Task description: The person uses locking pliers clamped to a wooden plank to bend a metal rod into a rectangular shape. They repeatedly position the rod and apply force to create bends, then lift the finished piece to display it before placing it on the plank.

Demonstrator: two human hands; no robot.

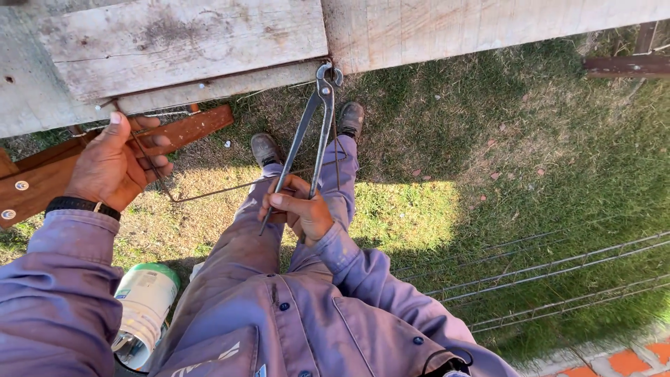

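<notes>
right hand: my right hand (301, 209) has its fingers (285, 200) curled shut around both handles of the long pincers (310, 132), so the handles are squeezed together

pincers: long axis runs up and away from the fingers, tilted a bit to the right; the head sits at the far end, right at the lower edge of the wooden board (181, 42)

pincer head: looks like it's nipping something at the board edge, probably the wire or a staple, too small to tell which

left hand: left hand (115, 164) is off to the left of the tool, fingers (155, 143) bent over a thin wire (209, 191) and pressed against the reddish-brown rail (188, 129); thumb up against the board

wire: from the left fingers it loops down and runs right, passing just above the right hand

which hand is nearer: the right one owns the tool, the left is well apart from the pincer head

below: boots (265, 148) on grass (488, 174), a white and green container (145, 307) below the left sleeve, more wire strands (558, 269) lying to the right
</notes>
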